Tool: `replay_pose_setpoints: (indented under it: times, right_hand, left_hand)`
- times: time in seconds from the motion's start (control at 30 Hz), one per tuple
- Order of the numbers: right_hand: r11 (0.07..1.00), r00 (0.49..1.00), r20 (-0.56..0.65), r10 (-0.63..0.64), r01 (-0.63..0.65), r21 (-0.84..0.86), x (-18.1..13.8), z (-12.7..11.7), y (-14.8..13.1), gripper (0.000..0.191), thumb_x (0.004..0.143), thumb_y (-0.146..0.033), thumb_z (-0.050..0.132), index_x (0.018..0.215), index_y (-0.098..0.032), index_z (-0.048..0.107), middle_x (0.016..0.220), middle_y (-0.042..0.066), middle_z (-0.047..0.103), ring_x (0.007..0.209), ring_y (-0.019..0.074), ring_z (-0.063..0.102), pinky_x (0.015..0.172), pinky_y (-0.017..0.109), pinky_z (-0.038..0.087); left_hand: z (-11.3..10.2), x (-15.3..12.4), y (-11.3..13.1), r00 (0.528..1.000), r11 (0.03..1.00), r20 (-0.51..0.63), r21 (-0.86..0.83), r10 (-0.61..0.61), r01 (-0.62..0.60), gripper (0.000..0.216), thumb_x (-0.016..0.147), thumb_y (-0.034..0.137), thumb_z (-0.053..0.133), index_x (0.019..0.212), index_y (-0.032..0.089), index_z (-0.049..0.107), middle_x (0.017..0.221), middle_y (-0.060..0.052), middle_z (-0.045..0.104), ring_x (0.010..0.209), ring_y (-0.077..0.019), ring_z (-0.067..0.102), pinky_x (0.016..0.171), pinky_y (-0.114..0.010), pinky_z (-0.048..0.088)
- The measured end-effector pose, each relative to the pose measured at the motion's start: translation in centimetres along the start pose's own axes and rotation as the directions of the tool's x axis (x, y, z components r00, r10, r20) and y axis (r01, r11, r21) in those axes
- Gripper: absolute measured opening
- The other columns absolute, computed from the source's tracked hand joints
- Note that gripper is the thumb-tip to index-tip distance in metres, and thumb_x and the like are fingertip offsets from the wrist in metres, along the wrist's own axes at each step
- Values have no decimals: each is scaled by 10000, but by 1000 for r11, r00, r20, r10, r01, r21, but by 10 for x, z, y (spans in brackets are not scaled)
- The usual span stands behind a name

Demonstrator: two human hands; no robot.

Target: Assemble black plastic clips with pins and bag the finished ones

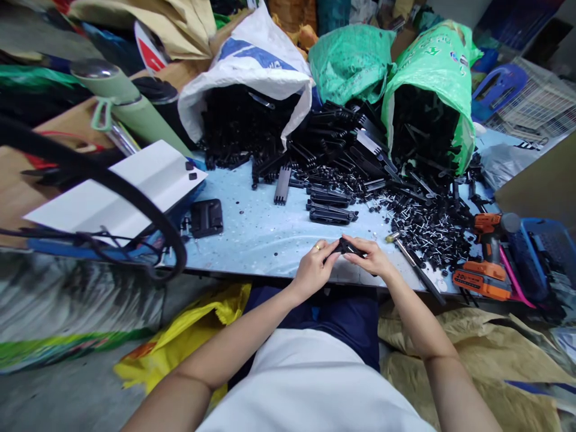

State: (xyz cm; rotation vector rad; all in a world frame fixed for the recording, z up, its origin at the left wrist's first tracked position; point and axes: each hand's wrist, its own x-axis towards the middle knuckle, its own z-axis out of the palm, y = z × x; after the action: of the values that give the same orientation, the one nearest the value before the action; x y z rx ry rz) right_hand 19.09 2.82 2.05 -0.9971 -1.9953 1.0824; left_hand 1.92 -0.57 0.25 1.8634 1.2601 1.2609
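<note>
Both hands meet at the table's front edge around one small black plastic part [345, 246]. My left hand [317, 264], with a ring on one finger, pinches its left end. The right end is gripped by my right hand [371, 257]. Fingers cover much of the part, so its exact kind cannot be made out. Just beyond the hands lie several long black plastic pieces [332, 213] side by side. A ridged grey-black piece [282, 185] rests further left. To the right of my right hand is a hammer [416, 264] with a dark handle.
An orange cordless drill [488, 255] lies at the right beside a heap of screws and small black parts [432, 228]. Behind, a white sack [252, 54] and a green sack [432, 66] spill black parts. A black cable [135, 204] arcs over the left side.
</note>
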Motion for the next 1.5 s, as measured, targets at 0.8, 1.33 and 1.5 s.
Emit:
replay_pose_setpoints:
  times: [0.8, 1.33, 1.5]
  right_hand:
    - [247, 779, -566, 270, -624, -741, 74, -152, 41, 375, 827, -18, 399, 1187, 15, 501, 1094, 280, 559, 1035, 258, 512, 839, 399, 375]
    - [625, 875, -198, 441, -458, -632, -43, -50, 11, 402, 807, -267, 506, 1206, -241, 546, 924, 49, 679, 791, 216, 640, 759, 336, 496]
    - [694, 866, -383, 322, -491, -527, -69, -5, 41, 383, 892, -337, 352, 1174, -204, 574, 1053, 89, 651, 978, 231, 610, 841, 373, 485]
  left_hand:
    - [-7, 1, -19, 846, 864, 530, 398, 56, -307, 453, 743, 52, 464, 1136, 253, 564, 1133, -80, 582, 1148, -269, 472, 1021, -580, 242]
    - [4, 15, -28, 845, 803, 530, 530, -65, -271, 306, 854, 206, 475, 1155, 193, 528, 904, -76, 605, 900, -210, 554, 756, -319, 439]
    - [0, 18, -30, 837, 841, 539, 494, -97, -221, 306, 858, 257, 483, 1152, 207, 552, 914, -71, 601, 917, -210, 550, 762, -300, 450]
